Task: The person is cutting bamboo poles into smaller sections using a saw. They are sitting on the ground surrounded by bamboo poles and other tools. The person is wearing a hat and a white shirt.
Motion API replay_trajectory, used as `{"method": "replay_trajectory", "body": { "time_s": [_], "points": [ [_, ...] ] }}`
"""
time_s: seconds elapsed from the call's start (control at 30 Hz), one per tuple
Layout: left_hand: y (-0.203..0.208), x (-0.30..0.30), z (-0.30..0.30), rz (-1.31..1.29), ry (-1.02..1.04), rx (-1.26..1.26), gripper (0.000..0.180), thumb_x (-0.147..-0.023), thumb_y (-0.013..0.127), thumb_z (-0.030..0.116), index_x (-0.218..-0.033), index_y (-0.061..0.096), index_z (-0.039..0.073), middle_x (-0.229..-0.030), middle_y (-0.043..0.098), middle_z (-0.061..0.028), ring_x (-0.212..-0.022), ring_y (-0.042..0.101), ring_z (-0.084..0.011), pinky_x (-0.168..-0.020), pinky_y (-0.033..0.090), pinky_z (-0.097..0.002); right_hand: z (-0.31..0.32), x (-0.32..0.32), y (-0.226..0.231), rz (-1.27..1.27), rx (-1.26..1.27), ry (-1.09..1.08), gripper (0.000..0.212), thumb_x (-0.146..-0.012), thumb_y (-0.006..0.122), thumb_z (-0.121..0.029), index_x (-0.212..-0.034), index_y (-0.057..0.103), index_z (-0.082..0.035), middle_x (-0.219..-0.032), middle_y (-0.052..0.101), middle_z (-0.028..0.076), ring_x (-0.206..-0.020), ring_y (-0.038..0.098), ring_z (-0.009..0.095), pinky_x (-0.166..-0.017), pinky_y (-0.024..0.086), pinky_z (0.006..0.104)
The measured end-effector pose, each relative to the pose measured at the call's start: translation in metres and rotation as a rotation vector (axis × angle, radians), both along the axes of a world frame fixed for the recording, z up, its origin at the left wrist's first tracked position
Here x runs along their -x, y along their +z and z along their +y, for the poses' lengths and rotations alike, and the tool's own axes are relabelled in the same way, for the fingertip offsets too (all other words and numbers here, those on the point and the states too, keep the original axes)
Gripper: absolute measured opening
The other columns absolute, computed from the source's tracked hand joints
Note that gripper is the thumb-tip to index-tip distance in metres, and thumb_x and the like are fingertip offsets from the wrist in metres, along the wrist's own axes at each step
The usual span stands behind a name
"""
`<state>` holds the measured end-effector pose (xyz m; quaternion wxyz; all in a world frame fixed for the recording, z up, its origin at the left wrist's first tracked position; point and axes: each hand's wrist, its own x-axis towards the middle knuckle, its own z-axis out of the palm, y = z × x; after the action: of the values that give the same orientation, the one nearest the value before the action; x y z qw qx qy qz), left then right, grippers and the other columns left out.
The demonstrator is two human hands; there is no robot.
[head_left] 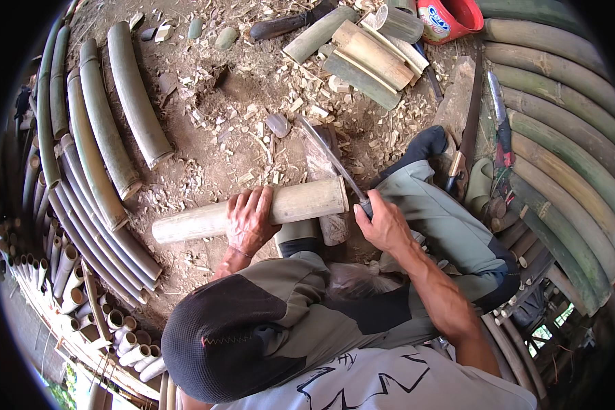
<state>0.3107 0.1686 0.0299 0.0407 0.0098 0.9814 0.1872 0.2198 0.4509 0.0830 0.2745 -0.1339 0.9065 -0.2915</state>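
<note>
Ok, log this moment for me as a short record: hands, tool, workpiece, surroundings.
left hand: holding the pale, round bamboo tube from above
right hand: closed around the dark handle of a long metal knife
blade: beside the tube's right end; contact unclear
support: tube's right part lies over a brown wooden block
ground: brown dirt, scattered pale wood chips
far side: split tan bamboo pieces, red plastic container

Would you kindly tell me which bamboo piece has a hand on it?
The pale, cylindrical bamboo section lying crosswise near the centre; only it has the left hand on it.
</note>
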Motion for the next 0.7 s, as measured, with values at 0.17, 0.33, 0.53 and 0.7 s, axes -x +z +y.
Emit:
{"method": "replay_trajectory", "body": {
  "time_s": [0.17,0.33,0.53,0.7],
  "points": [
    [-0.002,-0.019,0.003,0.039,0.022,0.068,0.074,-0.057,0.086,0.024,-0.126,0.06,0.011,-0.119,0.066,-0.0089,-0.11,0.061,-0.0281,-0.099,0.043,-0.0461,-0.022,-0.009,0.035,0.319,0.421,-0.106,0.034,-0.093,0.066,-0.02,-0.115,0.054,0.002,-0.092,0.068,0.022,-0.074,0.07,0.039,-0.062,0.056,0.0442],
    [-0.007,-0.023,0.009,0.092,0.01,0.091,0.076,-0.059,0.086,0.027,-0.128,0.058,0.01,-0.12,0.064,-0.008,-0.112,0.059,-0.028,-0.1,0.041,-0.0472,0.002,-0.005,0.0,-0.092,-0.116,0.008,0.027,-0.094,0.062,-0.026,-0.1,0.052,-0.001,-0.08,0.067,0.025,-0.075,0.067,0.047,-0.064,0.054,0.052],
    [-0.009,-0.033,0.009,0.141,0.029,0.125,0.076,-0.064,0.083,0.026,-0.134,0.056,0.011,-0.12,0.063,-0.0076,-0.113,0.059,-0.0285,-0.103,0.039,-0.0472,-0.018,-0.007,0.023,0.222,0.289,-0.066,0.032,-0.093,0.064,-0.022,-0.114,0.055,0.001,-0.09,0.067,0.026,-0.076,0.068,0.045,-0.065,0.056,0.0487],
    [0.002,-0.03,0.013,0.013,0.015,0.163,0.087,-0.066,0.082,0.027,-0.144,0.047,0.012,-0.129,0.057,-0.0103,-0.122,0.052,-0.0294,-0.109,0.034,-0.0483,0.01,-0.007,-0.017,-0.175,-0.074,-0.01,0.033,-0.093,0.063,-0.03,-0.102,0.052,0.001,-0.078,0.066,0.028,-0.077,0.066,0.049,-0.066,0.053,0.0556]
  ]
}}
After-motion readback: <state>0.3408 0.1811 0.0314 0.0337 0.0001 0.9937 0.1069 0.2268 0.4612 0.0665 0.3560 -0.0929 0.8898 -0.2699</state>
